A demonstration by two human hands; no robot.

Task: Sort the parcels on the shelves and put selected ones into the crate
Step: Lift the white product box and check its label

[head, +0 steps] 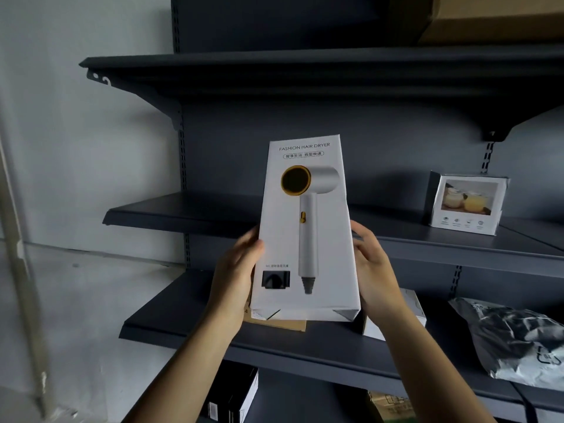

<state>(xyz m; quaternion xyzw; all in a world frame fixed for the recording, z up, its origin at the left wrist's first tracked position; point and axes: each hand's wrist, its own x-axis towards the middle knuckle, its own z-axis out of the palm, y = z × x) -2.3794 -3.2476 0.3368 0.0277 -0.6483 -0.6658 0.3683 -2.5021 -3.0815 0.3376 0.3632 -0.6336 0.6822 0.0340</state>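
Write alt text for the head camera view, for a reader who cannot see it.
A left hand and a right hand hold a white hair dryer box upright before dark grey shelves. A small photo box stands on the middle shelf at right; a grey mailer bag lies on the shelf below.

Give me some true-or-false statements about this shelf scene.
1. Both the left hand and the right hand hold the hair dryer box. True.
2. The hair dryer box lies flat on a shelf. False: it is held upright in front of the shelves.
3. A small picture box stands on the middle shelf. True.
4. The grey mailer bag sits on the top shelf. False: it lies on a lower shelf, at the right.
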